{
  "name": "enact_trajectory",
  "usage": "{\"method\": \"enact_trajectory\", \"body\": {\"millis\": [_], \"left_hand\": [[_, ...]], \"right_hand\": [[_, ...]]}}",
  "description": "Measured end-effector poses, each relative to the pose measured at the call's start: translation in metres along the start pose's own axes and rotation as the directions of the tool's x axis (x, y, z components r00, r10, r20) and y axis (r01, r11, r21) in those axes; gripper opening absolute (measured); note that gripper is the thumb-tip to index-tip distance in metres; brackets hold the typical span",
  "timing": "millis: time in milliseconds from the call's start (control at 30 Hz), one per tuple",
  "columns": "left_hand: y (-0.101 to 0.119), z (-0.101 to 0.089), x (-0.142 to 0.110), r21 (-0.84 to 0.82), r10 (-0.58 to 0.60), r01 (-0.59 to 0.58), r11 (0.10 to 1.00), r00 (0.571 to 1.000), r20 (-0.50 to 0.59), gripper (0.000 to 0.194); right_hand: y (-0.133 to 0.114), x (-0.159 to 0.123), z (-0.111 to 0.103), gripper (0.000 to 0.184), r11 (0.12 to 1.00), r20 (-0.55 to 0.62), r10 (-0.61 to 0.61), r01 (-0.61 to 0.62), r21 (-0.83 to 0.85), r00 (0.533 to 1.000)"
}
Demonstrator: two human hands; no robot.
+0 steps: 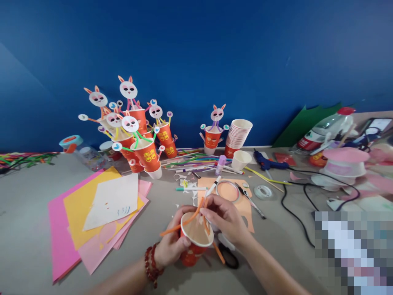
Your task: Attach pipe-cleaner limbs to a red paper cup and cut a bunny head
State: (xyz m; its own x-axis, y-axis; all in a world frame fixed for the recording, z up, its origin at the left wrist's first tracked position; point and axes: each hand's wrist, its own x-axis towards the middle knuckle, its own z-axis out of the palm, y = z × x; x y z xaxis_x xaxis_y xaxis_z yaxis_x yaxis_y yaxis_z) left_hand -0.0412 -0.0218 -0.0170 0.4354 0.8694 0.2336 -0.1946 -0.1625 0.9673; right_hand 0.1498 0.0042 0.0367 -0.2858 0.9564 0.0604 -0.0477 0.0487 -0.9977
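My left hand [172,243] is wrapped round a red paper cup [193,255] with a white rim, its mouth tilted toward me. An orange pipe cleaner [170,230] sticks out over the cup's left side, and another orange end [219,253] points down at the right. My right hand [225,219] pinches the orange pipe cleaners where they stand up at the cup's far rim; its fingertips partly hide them. Dark-handled scissors [231,259] lie under my right hand, half covered. A white marker [213,185] lies just beyond my fingers.
Rabbit-faced paper cups [144,153] stand stacked at the back left, with one more rabbit cup [213,137] by a cup stack [238,137]. Coloured paper sheets [70,229] lie left. A blue glue gun [270,163], its cord, tape [263,191] and a bottle [327,129] are right.
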Motion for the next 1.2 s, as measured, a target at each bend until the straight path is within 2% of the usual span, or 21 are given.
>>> {"method": "enact_trajectory", "body": {"millis": [167,367,500,633,767,933,1033,1133,1200], "left_hand": [[0.002,0.002,0.0,-0.022,0.043,-0.043,0.999,0.999,-0.019,0.062],[-0.004,-0.001,-0.003,-0.04,0.009,-0.011,0.999,0.999,-0.051,0.064],[-0.006,-0.002,-0.003,-0.092,-0.006,-0.012,0.996,0.982,-0.187,0.064],[-0.005,-0.006,0.001,-0.085,0.001,-0.029,0.996,0.951,-0.309,0.066],[-0.001,-0.008,0.005,-0.086,0.004,-0.034,0.996,0.948,-0.32,0.075],[0.004,-0.007,0.005,-0.1,0.001,-0.04,0.994,0.934,-0.358,0.064],[0.004,-0.007,0.005,-0.106,-0.001,-0.038,0.994,0.938,-0.346,0.066],[0.003,-0.009,0.005,-0.086,0.01,-0.043,0.995,0.935,-0.355,0.066],[0.004,-0.009,0.005,-0.076,0.018,-0.047,0.996,0.936,-0.351,0.065]], "right_hand": [[0.004,0.0,0.002,0.027,1.0,-0.015,0.012,-0.012,0.022,1.0],[-0.002,0.002,0.0,0.024,0.999,-0.019,0.009,-0.008,0.05,1.0],[-0.007,0.003,-0.004,0.023,0.997,0.026,0.079,-0.08,0.006,0.997],[0.0,0.0,-0.004,0.014,0.991,0.143,0.135,-0.137,0.005,0.98],[0.007,0.0,0.0,0.015,0.989,0.202,0.145,-0.141,-0.034,0.969],[0.006,0.0,0.003,0.014,0.984,0.179,0.179,-0.172,-0.055,0.967],[0.007,0.0,0.004,0.015,0.982,0.173,0.187,-0.18,-0.057,0.967],[0.007,-0.001,0.004,0.017,0.985,0.183,0.17,-0.159,-0.074,0.968],[0.006,0.0,0.002,0.016,0.989,0.174,0.122,-0.104,-0.109,0.977]]}}
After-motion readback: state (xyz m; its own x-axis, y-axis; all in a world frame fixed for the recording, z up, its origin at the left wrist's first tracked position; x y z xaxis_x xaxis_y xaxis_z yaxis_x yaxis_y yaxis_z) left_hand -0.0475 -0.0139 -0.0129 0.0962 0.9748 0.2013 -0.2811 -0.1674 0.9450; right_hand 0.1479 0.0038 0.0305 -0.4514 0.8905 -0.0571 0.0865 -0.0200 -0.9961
